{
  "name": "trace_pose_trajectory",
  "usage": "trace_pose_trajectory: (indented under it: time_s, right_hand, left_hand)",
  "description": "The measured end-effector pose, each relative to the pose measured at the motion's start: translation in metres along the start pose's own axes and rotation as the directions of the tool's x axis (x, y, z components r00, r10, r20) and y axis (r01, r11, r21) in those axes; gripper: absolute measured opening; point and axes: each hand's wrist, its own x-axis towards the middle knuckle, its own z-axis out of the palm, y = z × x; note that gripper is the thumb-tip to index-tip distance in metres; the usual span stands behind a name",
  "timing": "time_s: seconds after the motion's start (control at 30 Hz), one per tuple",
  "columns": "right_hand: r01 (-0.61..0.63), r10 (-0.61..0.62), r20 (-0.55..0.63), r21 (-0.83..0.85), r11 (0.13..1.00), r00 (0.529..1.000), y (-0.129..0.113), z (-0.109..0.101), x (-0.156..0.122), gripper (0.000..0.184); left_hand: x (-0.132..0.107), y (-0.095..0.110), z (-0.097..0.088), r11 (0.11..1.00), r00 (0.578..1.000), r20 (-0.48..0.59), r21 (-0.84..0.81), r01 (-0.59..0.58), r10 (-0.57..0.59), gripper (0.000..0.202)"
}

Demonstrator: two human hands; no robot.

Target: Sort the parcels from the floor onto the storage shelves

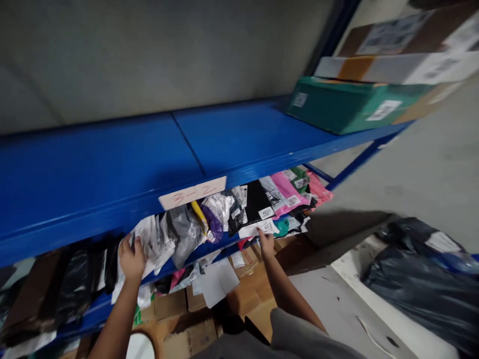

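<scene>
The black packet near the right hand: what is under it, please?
Under the front of the black packet, a white packet sticks out at the right hand. How far back it reaches, and what else lies there, is covered.

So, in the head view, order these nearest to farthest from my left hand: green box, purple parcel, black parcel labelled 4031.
1. Purple parcel, right of your left hand.
2. Black parcel labelled 4031, farther right.
3. Green box, farthest right, on the upper shelf.

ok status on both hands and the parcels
Left hand at white bag. Right hand at white packet. Grips unclear. Blue shelf above both.
</scene>
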Motion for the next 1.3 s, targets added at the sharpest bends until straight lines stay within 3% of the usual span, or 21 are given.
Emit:
trace_pose_trajectory:
  time_s: [0.03, 0.07, 0.1, 0.17, 0.27, 0.33, 0.37, 0.4, 0.47, 0.53, 0.6, 0.7, 0.77, 0.83, 0.87, 0.93, 0.97, 1.03, 1.13, 1.23, 1.3]
  right_hand:
    - [-0.031, 0.031, 0.003, 0.092, 0.995, 1.0, 0.003, 0.006, 0.006, 0.06]
    - [-0.058, 0.059, 0.0, 0.181, 0.982, 0.998, 0.004, 0.013, 0.01, 0.062]
    - [-0.076, 0.081, -0.009, 0.258, 0.963, 0.997, 0.004, 0.021, 0.013, 0.064]
    - [-0.08, 0.099, -0.032, 0.374, 0.924, 0.995, 0.001, 0.035, 0.019, 0.067]
    - [-0.031, 0.043, -0.015, 0.483, 0.875, 0.999, -0.004, 0.049, 0.038, 0.067]
    - [0.009, -0.018, 0.012, 0.523, 0.852, 1.0, -0.005, 0.051, 0.055, 0.066]
    - [0.023, -0.045, 0.028, 0.539, 0.842, 0.999, -0.005, 0.051, 0.063, 0.066]
    - [0.04, -0.075, 0.042, 0.551, 0.834, 0.996, -0.003, 0.05, 0.069, 0.065]
    - [0.119, -0.174, 0.055, 0.534, 0.837, 0.983, 0.001, 0.048, 0.074, 0.062]
    - [0.252, -0.306, 0.053, 0.443, 0.861, 0.951, 0.006, 0.044, 0.07, 0.058]
    - [0.383, -0.421, 0.061, 0.317, 0.868, 0.905, 0.01, 0.038, 0.061, 0.051]
    - [0.48, -0.514, 0.101, 0.244, 0.843, 0.852, 0.01, 0.03, 0.051, 0.044]
    - [0.443, -0.464, 0.041, 0.234, 0.865, 0.885, 0.009, 0.028, 0.051, 0.042]
    - [0.282, -0.258, -0.134, 0.213, 0.935, 0.957, 0.008, 0.032, 0.054, 0.043]
    - [0.174, -0.127, -0.208, 0.223, 0.959, 0.97, 0.007, 0.036, 0.055, 0.044]
    - [0.008, 0.058, -0.239, 0.262, 0.965, 0.969, 0.004, 0.046, 0.056, 0.042]
    - [-0.03, 0.09, -0.207, 0.278, 0.96, 0.974, 0.001, 0.051, 0.056, 0.039]
    - [-0.015, 0.053, -0.122, 0.291, 0.956, 0.991, -0.006, 0.056, 0.054, 0.036]
    - [0.14, -0.131, -0.052, 0.293, 0.946, 0.99, -0.021, 0.05, 0.058, 0.033]
    - [0.391, -0.397, -0.004, 0.179, 0.903, 0.918, -0.031, 0.038, 0.081, 0.018]
    - [0.467, -0.472, 0.058, 0.082, 0.881, 0.88, -0.034, 0.034, 0.101, 0.019]
  left_hand:
    - [-0.006, 0.019, 0.007, 0.985, 0.98, -0.093, -0.007, -0.175, 0.174, 0.066]
    - [-0.013, 0.043, 0.016, 0.938, 0.931, -0.127, -0.015, -0.346, 0.342, 0.061]
    - [-0.022, 0.068, 0.029, 0.867, 0.865, -0.098, -0.032, -0.497, 0.492, 0.055]
    - [-0.042, 0.123, 0.061, 0.708, 0.705, 0.064, -0.099, -0.7, 0.706, 0.046]
    - [-0.072, 0.201, 0.122, 0.567, 0.48, 0.343, -0.227, -0.792, 0.808, 0.05]
    - [-0.091, 0.242, 0.164, 0.564, 0.383, 0.51, -0.264, -0.783, 0.77, 0.062]
    - [-0.099, 0.259, 0.182, 0.577, 0.364, 0.567, -0.252, -0.777, 0.739, 0.07]
    - [-0.106, 0.274, 0.199, 0.603, 0.381, 0.601, -0.219, -0.767, 0.702, 0.077]
    - [-0.117, 0.297, 0.224, 0.686, 0.487, 0.617, -0.122, -0.717, 0.618, 0.092]
    - [-0.123, 0.311, 0.238, 0.782, 0.616, 0.59, -0.044, -0.622, 0.522, 0.103]
    - [-0.123, 0.317, 0.243, 0.836, 0.685, 0.559, -0.027, -0.549, 0.467, 0.108]
    - [-0.117, 0.32, 0.24, 0.849, 0.7, 0.541, -0.052, -0.525, 0.466, 0.101]
    - [-0.114, 0.32, 0.236, 0.858, 0.705, 0.554, -0.034, -0.512, 0.443, 0.09]
    - [-0.113, 0.321, 0.233, 0.868, 0.718, 0.566, 0.009, -0.497, 0.405, 0.082]
    - [-0.114, 0.32, 0.232, 0.869, 0.721, 0.569, 0.024, -0.495, 0.395, 0.081]
    - [-0.117, 0.319, 0.231, 0.867, 0.722, 0.568, 0.028, -0.497, 0.396, 0.08]
    - [-0.117, 0.318, 0.231, 0.868, 0.724, 0.565, 0.024, -0.496, 0.397, 0.079]
    - [-0.117, 0.315, 0.231, 0.875, 0.733, 0.552, 0.013, -0.485, 0.398, 0.076]
    - [-0.113, 0.307, 0.232, 0.896, 0.764, 0.523, -0.003, -0.443, 0.379, 0.071]
    - [-0.11, 0.298, 0.238, 0.896, 0.763, 0.506, -0.045, -0.441, 0.401, 0.07]
    - [-0.114, 0.295, 0.245, 0.874, 0.734, 0.52, -0.049, -0.484, 0.436, 0.069]
